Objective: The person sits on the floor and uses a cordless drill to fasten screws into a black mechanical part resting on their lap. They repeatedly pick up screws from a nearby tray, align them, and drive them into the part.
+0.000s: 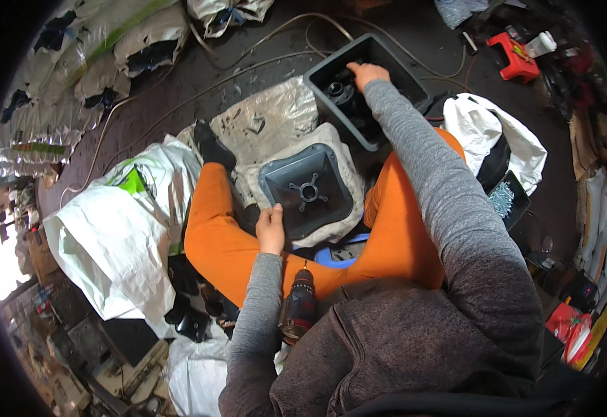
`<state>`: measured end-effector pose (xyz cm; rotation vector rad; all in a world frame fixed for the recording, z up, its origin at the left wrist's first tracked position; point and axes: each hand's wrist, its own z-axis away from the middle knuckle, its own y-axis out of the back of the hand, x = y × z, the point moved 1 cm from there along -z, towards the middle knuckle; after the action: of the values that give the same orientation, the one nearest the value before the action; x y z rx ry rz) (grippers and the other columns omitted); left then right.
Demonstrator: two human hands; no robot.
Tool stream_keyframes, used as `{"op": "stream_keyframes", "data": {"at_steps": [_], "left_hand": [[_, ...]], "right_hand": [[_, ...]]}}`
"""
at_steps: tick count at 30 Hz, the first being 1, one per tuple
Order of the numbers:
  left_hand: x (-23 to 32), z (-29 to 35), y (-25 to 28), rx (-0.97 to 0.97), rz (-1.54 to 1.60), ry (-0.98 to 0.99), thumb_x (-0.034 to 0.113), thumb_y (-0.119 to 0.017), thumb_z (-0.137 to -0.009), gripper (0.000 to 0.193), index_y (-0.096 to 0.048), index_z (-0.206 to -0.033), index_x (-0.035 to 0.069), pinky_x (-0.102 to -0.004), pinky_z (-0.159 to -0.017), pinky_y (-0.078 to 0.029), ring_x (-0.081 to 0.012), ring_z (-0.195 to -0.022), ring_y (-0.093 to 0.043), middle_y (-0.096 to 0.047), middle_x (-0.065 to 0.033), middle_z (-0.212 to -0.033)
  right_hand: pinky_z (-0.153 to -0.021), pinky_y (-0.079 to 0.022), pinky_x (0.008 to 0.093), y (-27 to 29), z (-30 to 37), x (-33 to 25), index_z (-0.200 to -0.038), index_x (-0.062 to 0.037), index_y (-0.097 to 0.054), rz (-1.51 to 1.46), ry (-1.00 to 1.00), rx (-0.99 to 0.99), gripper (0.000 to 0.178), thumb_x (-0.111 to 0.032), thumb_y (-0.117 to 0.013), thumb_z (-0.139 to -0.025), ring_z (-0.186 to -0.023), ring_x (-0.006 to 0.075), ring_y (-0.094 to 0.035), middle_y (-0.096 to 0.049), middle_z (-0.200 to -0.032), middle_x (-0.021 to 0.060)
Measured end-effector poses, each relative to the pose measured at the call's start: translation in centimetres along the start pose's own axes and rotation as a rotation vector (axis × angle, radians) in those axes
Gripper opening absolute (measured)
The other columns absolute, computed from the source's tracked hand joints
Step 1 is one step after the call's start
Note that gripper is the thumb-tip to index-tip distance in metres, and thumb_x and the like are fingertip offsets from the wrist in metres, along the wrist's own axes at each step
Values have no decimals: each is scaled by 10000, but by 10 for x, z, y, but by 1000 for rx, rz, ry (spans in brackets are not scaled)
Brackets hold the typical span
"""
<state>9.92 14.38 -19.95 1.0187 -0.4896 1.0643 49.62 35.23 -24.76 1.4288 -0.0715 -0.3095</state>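
A black square plastic base [324,177], a shallow hollow with rounded corners and a round spoked hub in its middle, lies on a pale padded cloth between my legs. My left hand [270,231] is closed on its near left edge. My right hand [369,74] reaches inside a dark grey bin [338,117] beyond my right knee. Round black plastic parts [336,89] lie in that bin beside the hand. Most of the right hand's fingers point down and are hidden, so what they touch does not show. A cordless drill [299,306] rests by my left forearm, bit pointing away.
White sacks [119,236] lie on the left, another white sack [519,142] on the right. Next to it is a black tray of screws [503,199]. A blue tray [338,258] sits under the cloth. Cables [248,52] cross the floor; a red holder [514,57] stands far right.
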Motion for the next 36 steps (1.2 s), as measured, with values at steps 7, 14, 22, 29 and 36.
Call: {"op": "stream_keyframes", "data": {"at_steps": [7, 14, 22, 29, 36], "left_hand": [[26, 21, -3, -8, -631, -347, 188, -684, -814, 613, -446, -1347, 0, -424, -1005, -404, -393, -1148, -505, -518, -246, -1244], [78, 53, 51, -70, -390, -538, 113, -649, -867, 527, -465, -1349, 6, -365, -919, -471, -331, -1057, -591, -584, -211, -1179], [54, 171, 161, -438, -281, -238, 51, -644, -841, 494, -511, -1313, -6, -318, -860, -500, -226, -1011, -627, -618, -164, -1149], [38, 206, 119, -464, -609, -428, 179, -752, -701, 777, -427, -1399, 77, -428, -864, -490, -374, -1035, -587, -571, -183, -1117], [48, 205, 96, -315, -731, -428, 177, -751, -689, 823, -402, -1431, 103, -456, -739, -525, -384, -865, -642, -575, -179, -1129]], "right_hand": [[-769, -531, 435, 39, 6, 0, -1041, -198, -682, -87, -1, 260, 267, -379, -674, -844, -925, 308, -660, -683, -995, 56], [-518, -482, 259, 92, 165, -73, -861, -64, -684, -1260, 0, -376, 345, -409, -696, -861, -522, 103, -539, -608, -703, -17], [-540, -487, 242, 18, 226, -120, -867, -83, -675, -1248, -283, -628, 327, -403, -732, -835, -665, 91, -571, -634, -775, -16], [-521, -479, 241, 27, 219, -126, -811, -78, -693, -1063, -221, -523, 357, -432, -733, -828, -634, 90, -568, -628, -727, -26], [-525, -513, 280, 18, 238, -122, -845, -51, -705, -1059, -318, -460, 395, -445, -720, -827, -626, 130, -582, -627, -738, 21]]}}
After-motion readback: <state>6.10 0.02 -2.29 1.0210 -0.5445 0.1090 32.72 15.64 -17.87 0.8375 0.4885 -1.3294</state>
